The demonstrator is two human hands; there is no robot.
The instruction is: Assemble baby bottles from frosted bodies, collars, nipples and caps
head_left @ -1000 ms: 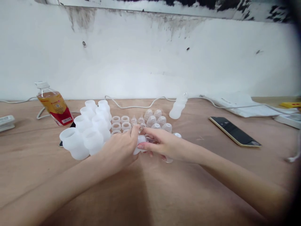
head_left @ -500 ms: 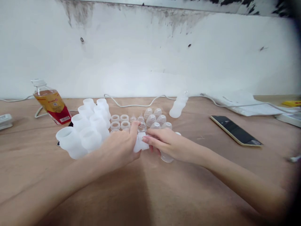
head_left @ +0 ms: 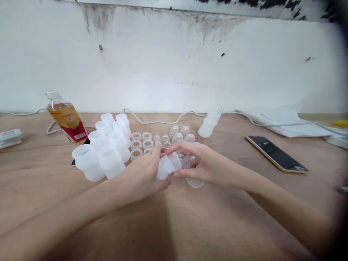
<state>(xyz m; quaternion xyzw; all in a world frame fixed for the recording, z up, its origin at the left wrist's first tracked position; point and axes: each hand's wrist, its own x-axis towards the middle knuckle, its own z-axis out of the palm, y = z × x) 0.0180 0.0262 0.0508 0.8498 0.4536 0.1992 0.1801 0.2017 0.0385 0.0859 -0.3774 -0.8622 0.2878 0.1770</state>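
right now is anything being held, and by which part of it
Yes, a white bottle: the left hand grips it by the body. The right hand curls around the ribbed neck and clear top; whether it grips firmly is unclear.

Two bare, slender forearms [head_left: 89, 201]

The drink bottle [head_left: 66, 116] is yellow over red. To its right, the held bottle [head_left: 163, 168] is milky white; farther right, the phone [head_left: 276, 154] is black, gold-edged.
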